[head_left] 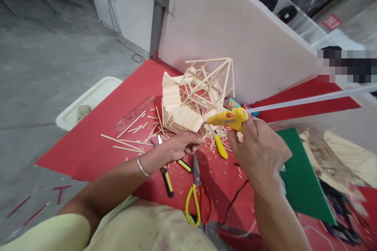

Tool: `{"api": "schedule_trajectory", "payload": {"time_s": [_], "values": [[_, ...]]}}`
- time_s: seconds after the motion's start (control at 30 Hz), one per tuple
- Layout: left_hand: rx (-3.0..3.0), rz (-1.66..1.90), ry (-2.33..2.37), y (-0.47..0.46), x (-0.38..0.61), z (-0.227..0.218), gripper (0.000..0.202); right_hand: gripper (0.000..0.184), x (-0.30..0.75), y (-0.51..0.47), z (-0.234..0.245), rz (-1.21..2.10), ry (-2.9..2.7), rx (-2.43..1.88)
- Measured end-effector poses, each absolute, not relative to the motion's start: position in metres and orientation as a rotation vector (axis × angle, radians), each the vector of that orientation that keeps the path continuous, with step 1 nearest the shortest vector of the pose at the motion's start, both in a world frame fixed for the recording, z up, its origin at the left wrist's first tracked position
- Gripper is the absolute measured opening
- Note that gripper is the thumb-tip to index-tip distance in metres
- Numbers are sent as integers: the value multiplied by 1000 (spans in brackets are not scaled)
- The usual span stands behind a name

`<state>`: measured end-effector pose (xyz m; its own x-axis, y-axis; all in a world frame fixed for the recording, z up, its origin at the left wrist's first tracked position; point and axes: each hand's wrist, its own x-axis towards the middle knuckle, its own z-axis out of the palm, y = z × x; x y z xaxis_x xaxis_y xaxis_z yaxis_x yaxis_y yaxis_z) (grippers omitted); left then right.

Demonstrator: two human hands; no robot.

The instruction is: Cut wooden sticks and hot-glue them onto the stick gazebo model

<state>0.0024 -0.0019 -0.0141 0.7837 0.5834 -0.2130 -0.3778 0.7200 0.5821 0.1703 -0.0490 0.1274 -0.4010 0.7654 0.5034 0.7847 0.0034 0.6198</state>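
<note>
In my right hand [259,145] is a yellow hot glue gun [228,119], its nozzle pointing left and a long translucent glue stick [306,100] running out of its back. My left hand [184,144] is closed in a pinch just below the nozzle; a small pale tip, apparently a short wooden stick [204,137], shows at the fingertips. Right behind both hands stands a model of thin wooden sticks [184,117], with slatted panels and an open frame on top. A yellow-handled cutter knife [220,147] lies between the hands.
On the red tabletop [97,125] are loose sticks [126,147], a clear ruler [135,113], pliers [167,180] and scissors with yellow and red handles [196,196]. A green board [306,176] lies at right. The pale partition [224,27] rises behind.
</note>
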Motion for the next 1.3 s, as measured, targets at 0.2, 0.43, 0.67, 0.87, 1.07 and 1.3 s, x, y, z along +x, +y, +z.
{"api": "schedule_trajectory", "payload": {"time_s": [0.2, 0.43, 0.67, 0.87, 1.07, 1.3], "values": [[563, 536, 411, -1, 3, -20, 26, 34, 170, -48, 127, -1417, -2203, -1683], [579, 528, 407, 0, 2, -20, 27, 34, 171, -47, 127, -1448, -2183, -1649], [561, 511, 429, -1, 3, -22, 26, 32, 171, -49, 126, -1370, -2210, -1634], [578, 506, 426, -1, 4, -22, 28, 27, 170, -52, 124, -1353, -2200, -1625], [585, 526, 399, -2, 5, -23, 26, 30, 171, -57, 122, -1353, -2231, -1580], [541, 545, 405, -3, 4, -18, 26, 26, 168, -59, 121, -1312, -2273, -1570]]}}
